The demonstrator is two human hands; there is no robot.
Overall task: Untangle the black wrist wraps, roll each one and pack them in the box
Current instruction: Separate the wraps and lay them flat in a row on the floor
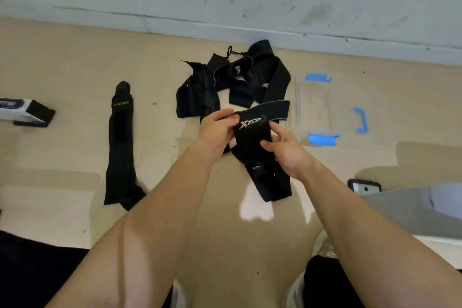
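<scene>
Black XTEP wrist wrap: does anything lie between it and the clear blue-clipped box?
Nothing visible does. Only bare beige floor separates the black XTEP wrist wrap from the clear plastic box with blue clips to its right.

I count one clear box (314,107), one held wrap (250,138), one flat wrap (120,147), and perhaps two tangled wraps (250,75), though that pile is hard to read.

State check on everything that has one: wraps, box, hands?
XTEP wrap: held up by both hands, partly bunched, ends hanging loose.
left hand: grips the XTEP wrap.
right hand: grips the XTEP wrap.
pile of wraps: tangled, unrolled.
XUETING wrap: separated, laid out straight, unrolled.
clear box: open, no wraps inside.
</scene>
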